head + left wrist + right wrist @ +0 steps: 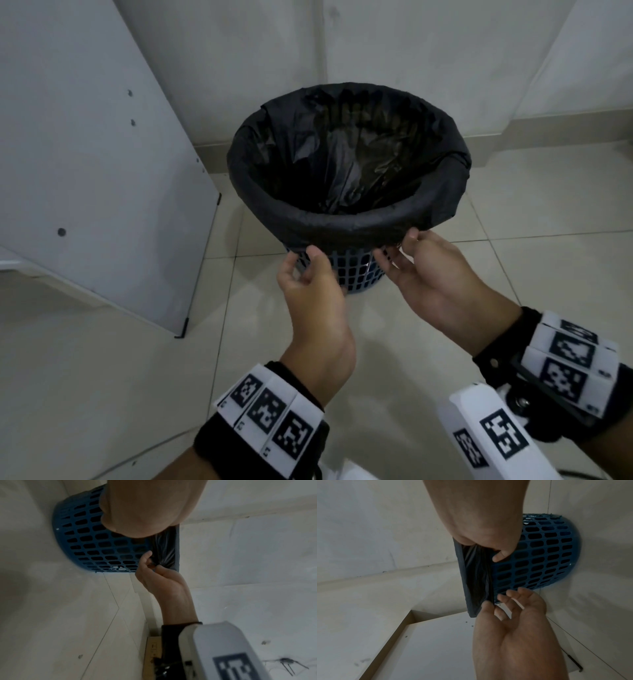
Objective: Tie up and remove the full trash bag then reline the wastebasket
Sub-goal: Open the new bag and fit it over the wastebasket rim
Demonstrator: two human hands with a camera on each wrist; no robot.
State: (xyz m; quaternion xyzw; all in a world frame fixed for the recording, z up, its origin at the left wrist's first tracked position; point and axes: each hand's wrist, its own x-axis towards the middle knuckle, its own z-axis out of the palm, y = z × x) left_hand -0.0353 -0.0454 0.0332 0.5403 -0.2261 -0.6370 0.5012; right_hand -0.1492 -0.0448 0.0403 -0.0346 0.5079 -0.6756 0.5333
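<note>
Head view: both hands pinch the folded hem of the black trash bag (346, 219) at the near rim of the blue lattice wastebasket (356, 274) standing on the tiled floor (102, 377). Left hand (308, 284) and right hand (424, 274) should pull the hem evenly. Bag contents are indistinct.

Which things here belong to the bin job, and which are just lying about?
Job:
black plastic trash bag
blue lattice plastic wastebasket
left hand
right hand

Lying about:
white panel leaning on the wall
</note>
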